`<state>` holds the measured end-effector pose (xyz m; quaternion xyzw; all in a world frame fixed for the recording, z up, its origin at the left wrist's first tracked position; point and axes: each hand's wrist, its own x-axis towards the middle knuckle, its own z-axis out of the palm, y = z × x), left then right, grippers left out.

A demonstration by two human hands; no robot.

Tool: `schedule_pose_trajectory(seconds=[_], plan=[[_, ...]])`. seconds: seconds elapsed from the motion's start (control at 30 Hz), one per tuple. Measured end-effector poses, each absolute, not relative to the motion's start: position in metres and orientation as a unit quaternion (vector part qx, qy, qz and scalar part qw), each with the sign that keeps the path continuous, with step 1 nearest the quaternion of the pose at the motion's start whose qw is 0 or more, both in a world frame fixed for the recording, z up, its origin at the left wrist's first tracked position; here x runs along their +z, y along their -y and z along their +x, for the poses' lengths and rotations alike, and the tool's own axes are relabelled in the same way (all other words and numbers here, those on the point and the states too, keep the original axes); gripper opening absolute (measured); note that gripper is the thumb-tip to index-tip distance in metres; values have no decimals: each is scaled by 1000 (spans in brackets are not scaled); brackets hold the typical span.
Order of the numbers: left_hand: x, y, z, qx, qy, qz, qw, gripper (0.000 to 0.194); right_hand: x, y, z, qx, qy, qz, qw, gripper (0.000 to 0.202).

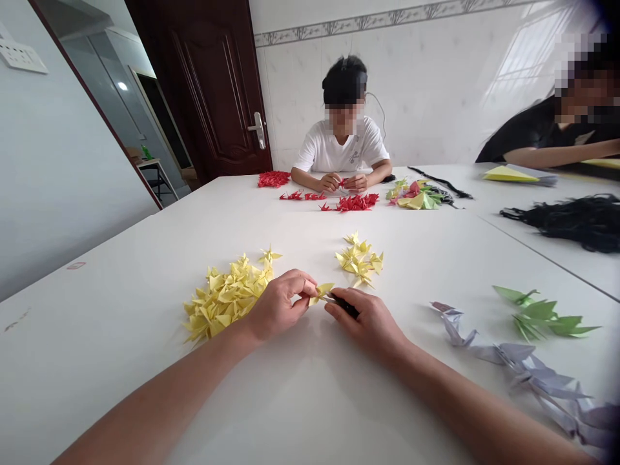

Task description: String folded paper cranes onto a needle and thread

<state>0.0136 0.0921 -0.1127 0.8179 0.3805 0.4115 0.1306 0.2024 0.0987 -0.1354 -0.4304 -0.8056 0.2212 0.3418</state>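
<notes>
A small yellow paper crane (320, 292) is pinched between the thumb and fingers of my left hand (285, 302). My right hand (371, 320) is closed around a black tool (345, 306) whose narrow metal tip meets the crane; its exact kind is partly hidden by my fingers. Just left of my left hand lies a heaped pile of yellow paper cranes (225, 300). Beyond my right hand sits a smaller cluster of yellow cranes (359, 258).
On the right lie green paper cranes (545, 313) and larger pale grey-violet cranes (533, 371). Black strings (571, 216) are bunched farther back. Across the white table (145, 258), a person (341, 145) handles red cranes (358, 203); another person (537, 132) sits at right.
</notes>
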Motion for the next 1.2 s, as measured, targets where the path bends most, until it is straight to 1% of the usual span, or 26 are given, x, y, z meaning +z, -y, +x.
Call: schedule_pose_trajectory(seconds=[0.17, 0.43, 0.5, 0.6, 0.7, 0.83, 0.93, 1.1, 1.2], plan=[[-113, -91, 14, 392, -381, 825, 145, 19, -132, -99, 201, 262, 737, -465, 414, 22], [-113, -84, 17, 326, -361, 859, 158, 20, -138, -100, 202, 271, 747, -468, 387, 22], [-109, -88, 11, 314, -398, 852, 129, 20, -139, -104, 205, 276, 720, -498, 397, 24], [-99, -97, -7, 299, -500, 812, 38, 21, -138, -112, 212, 293, 664, -548, 416, 26], [-88, -108, -28, 245, -607, 755, -22, 21, -135, -123, 222, 309, 615, -581, 434, 28], [-81, -113, -44, 181, -652, 737, -4, 19, -137, -134, 229, 320, 575, -598, 458, 33], [-80, -111, -45, 165, -653, 739, 15, 17, -140, -137, 230, 332, 560, -590, 477, 31], [-79, -107, -42, 141, -647, 747, 57, 24, -142, -138, 227, 350, 540, -569, 512, 36], [-76, -106, -40, 144, -654, 739, 71, 18, -143, -138, 227, 357, 536, -554, 527, 32]])
